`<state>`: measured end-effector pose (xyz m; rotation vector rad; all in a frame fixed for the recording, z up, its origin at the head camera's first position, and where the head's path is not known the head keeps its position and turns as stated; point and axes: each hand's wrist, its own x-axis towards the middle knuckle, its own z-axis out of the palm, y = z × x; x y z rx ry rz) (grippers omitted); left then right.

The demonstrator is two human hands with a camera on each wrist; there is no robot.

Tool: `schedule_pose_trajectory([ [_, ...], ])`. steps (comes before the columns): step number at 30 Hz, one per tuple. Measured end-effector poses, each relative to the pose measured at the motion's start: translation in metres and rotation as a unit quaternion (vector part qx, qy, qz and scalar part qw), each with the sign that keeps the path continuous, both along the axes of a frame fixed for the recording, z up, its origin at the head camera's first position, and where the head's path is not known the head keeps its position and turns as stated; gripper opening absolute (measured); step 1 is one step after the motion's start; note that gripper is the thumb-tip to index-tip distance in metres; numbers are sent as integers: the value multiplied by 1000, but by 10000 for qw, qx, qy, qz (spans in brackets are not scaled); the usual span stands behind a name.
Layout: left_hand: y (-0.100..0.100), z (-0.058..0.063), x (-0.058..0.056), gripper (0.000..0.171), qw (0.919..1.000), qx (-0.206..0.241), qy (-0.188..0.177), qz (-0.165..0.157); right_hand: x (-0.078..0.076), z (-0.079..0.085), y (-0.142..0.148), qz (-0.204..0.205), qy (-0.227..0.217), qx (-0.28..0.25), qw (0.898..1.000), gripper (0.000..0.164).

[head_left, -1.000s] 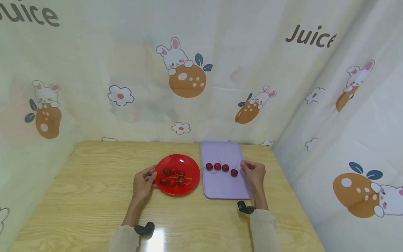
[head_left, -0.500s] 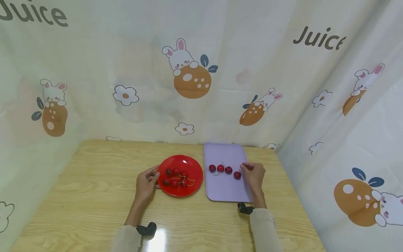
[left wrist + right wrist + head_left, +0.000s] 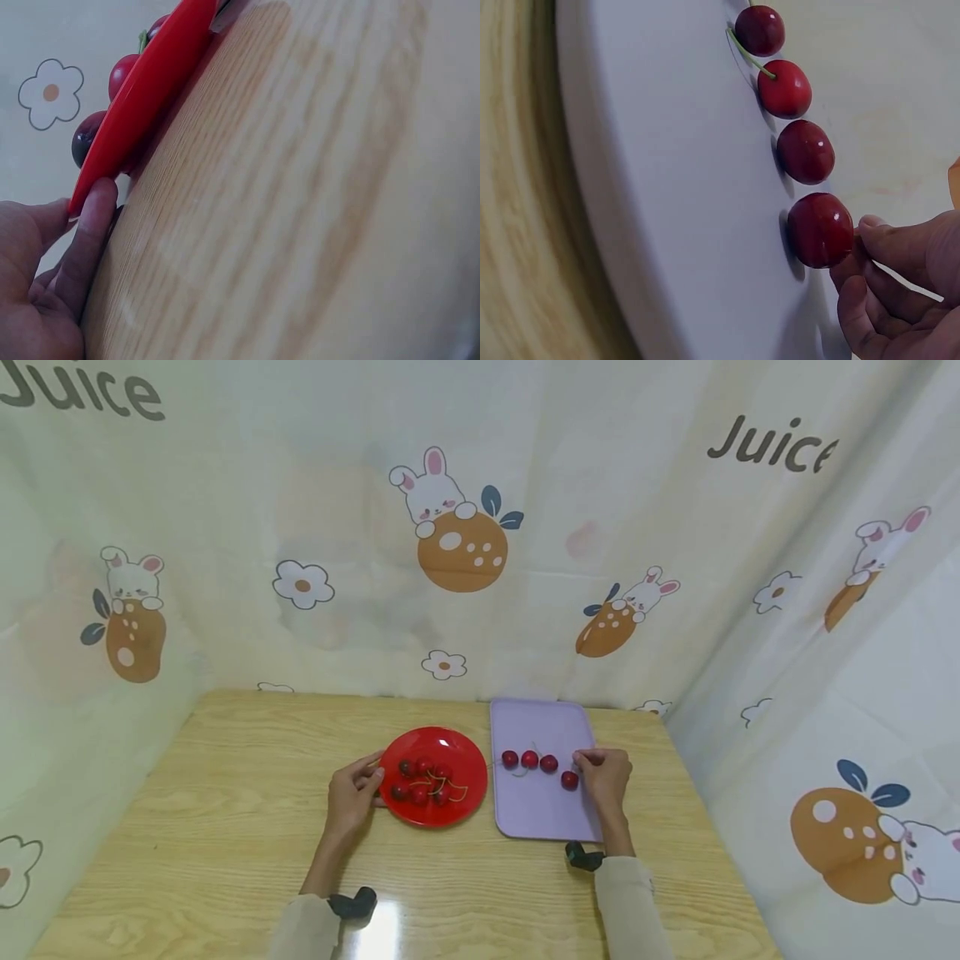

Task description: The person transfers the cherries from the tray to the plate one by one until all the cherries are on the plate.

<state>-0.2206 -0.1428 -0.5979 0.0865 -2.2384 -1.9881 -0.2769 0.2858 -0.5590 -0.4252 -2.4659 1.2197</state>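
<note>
A red plate bearing several cherries with stems sits on the table. My left hand grips its left rim; in the left wrist view the rim lies between thumb and fingers. To the plate's right is a lilac tray with a row of cherries across its middle. At the row's right end, my right hand pinches at the stem side of the last cherry, its fingertips right against the fruit. The stem itself is hidden by the fingers.
The light wooden table ends at a patterned curtain behind and on both sides. Black wrist cameras are worn at both sleeves. Plate and tray stand close side by side.
The view has shifted slightly. My right hand has come closer to the last cherry, which sits a little nearer me relative to the row. My left hand keeps hold of the plate.
</note>
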Motion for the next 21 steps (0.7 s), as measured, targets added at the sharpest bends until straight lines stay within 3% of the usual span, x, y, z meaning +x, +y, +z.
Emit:
schedule_pose_trajectory([
  [8,0,-1,-1,38,10000,-46,14,31,8,7,-1,-182,167,-213,9995,11],
  [21,0,-3,0,37,10000,65,20,-25,24,18,-4,6,427,-142,9990,12],
])
